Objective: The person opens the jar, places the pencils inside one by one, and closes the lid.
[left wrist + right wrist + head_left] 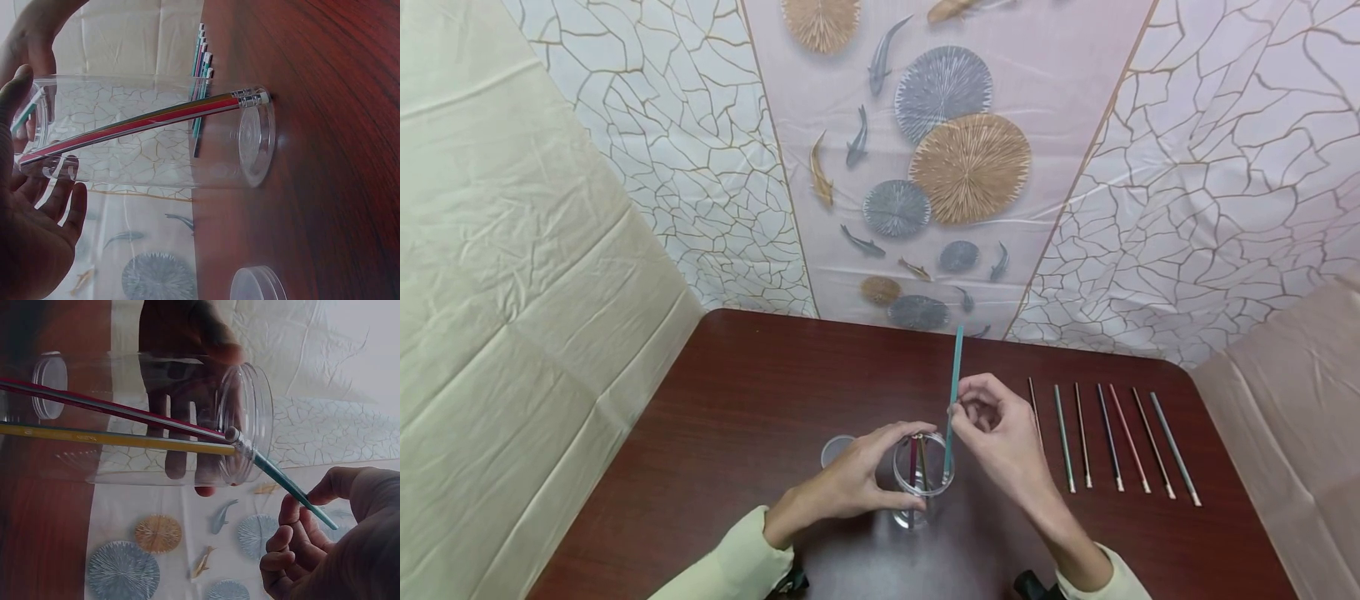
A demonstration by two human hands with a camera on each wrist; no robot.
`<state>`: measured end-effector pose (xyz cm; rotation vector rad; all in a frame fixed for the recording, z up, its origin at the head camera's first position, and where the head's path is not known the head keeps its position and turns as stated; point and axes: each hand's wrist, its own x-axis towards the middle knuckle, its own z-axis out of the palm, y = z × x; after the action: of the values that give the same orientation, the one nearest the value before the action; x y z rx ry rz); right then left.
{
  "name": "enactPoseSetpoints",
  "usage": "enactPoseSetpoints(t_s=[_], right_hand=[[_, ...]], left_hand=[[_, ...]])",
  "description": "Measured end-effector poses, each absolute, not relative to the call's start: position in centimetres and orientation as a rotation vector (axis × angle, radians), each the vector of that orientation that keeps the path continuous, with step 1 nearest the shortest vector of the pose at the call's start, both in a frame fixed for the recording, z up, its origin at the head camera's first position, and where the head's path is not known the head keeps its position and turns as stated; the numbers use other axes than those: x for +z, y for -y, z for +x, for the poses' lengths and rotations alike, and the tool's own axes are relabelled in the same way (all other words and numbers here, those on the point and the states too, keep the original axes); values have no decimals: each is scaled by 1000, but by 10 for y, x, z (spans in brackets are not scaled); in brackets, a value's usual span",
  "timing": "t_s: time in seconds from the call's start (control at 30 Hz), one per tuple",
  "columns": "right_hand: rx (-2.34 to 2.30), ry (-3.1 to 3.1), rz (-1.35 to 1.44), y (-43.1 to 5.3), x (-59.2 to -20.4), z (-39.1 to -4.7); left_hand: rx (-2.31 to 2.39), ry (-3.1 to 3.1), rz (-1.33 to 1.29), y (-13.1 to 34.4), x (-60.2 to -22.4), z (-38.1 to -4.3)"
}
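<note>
My left hand [842, 479] grips a clear plastic jar [215, 172] near its rim, thumb on the near side and fingers round the far side. Inside the jar lean a red pencil [125, 411] and a yellow pencil [125, 440], their eraser ends down at the base in the left wrist view. Between thumb and fingertips, my right hand [1003, 429] pinches a teal pencil [957, 367]. It stands almost upright in the head view, its eraser end low, just within the jar's mouth.
Several pencils [1109, 433] lie in a spaced row on the dark wooden table [760, 383], to the right of my right hand. A round clear lid [833, 448] lies left of the jar, partly behind my left hand. Patterned cloth [865, 250] hangs behind the table.
</note>
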<state>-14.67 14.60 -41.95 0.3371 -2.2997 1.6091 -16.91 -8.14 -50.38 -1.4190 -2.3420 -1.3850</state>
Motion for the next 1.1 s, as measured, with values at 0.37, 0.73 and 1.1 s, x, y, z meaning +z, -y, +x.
enactPoseSetpoints(t_s=[0.37,0.73,1.1], right_hand=[[1562,2362,320,-144,-427,-145],[1546,2414,312,-145,-431,-143],[1560,2413,345,-144,-432,-140]], left_hand=[[-1354,2364,-1408,82,-503,-169],[-1355,2372,-1405,83,-503,-168],[-1339,2358,-1412,82,-504,-169]])
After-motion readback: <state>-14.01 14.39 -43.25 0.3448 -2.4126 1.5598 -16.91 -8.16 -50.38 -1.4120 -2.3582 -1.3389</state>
